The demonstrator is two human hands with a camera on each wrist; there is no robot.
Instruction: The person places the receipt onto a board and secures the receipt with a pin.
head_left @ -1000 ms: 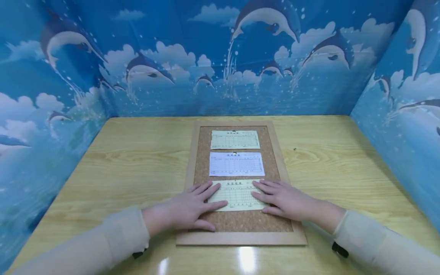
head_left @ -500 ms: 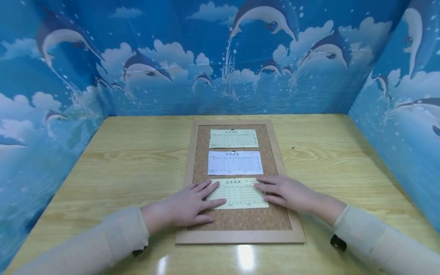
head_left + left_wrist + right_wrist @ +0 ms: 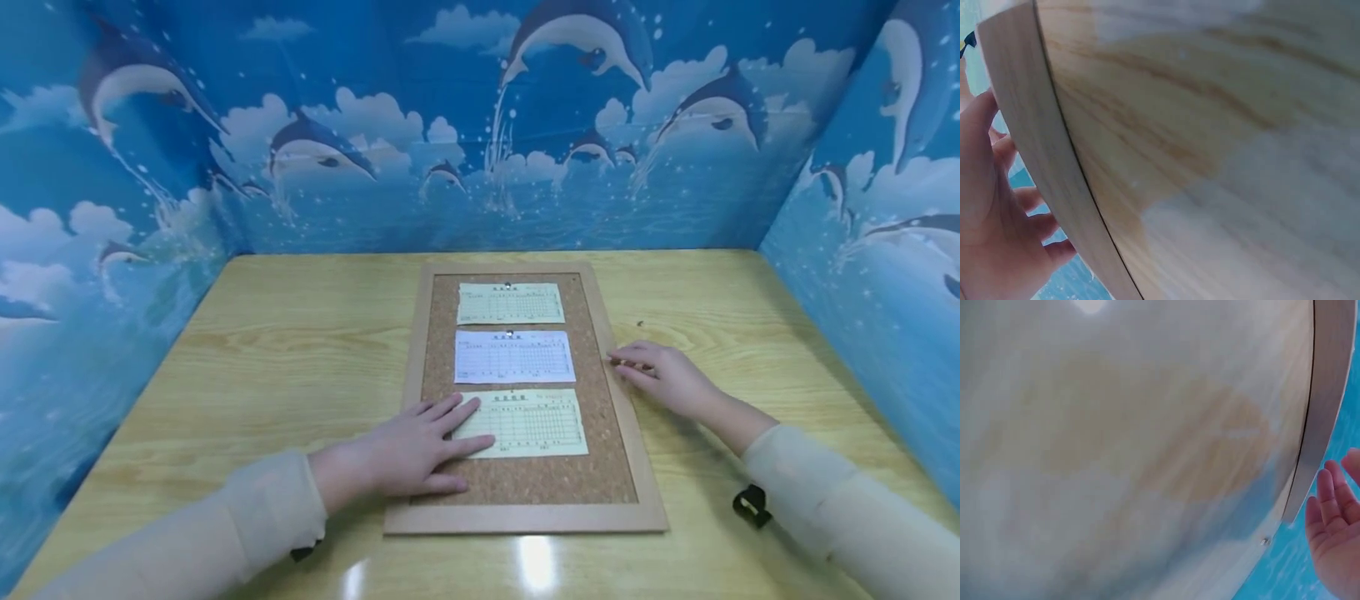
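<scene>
My left hand [image 3: 416, 448] rests with spread fingers on the left part of a pale green paper form [image 3: 528, 421], the lowest on a framed cork board [image 3: 525, 518]. My right hand [image 3: 671, 379] is over the board's right frame edge, its fingers loosely bent with nothing visible in them. A small pin [image 3: 640, 323] lies on the table just beyond that hand; the right wrist view shows this shiny pin [image 3: 1265, 540] near the frame. Higher on the cork, a white form [image 3: 513, 358] and another green form [image 3: 510, 304] each carry a pin at the top centre.
The board lies flat on a wood-grain table [image 3: 300, 333], its far end close to the back edge. A blue dolphin-print backdrop [image 3: 420, 208] encloses the back and both sides. Light glares off the table near the front.
My right hand has lifted off the lowest form and moved right and away from me, toward the loose pin. My left hand stays in place on the form.
</scene>
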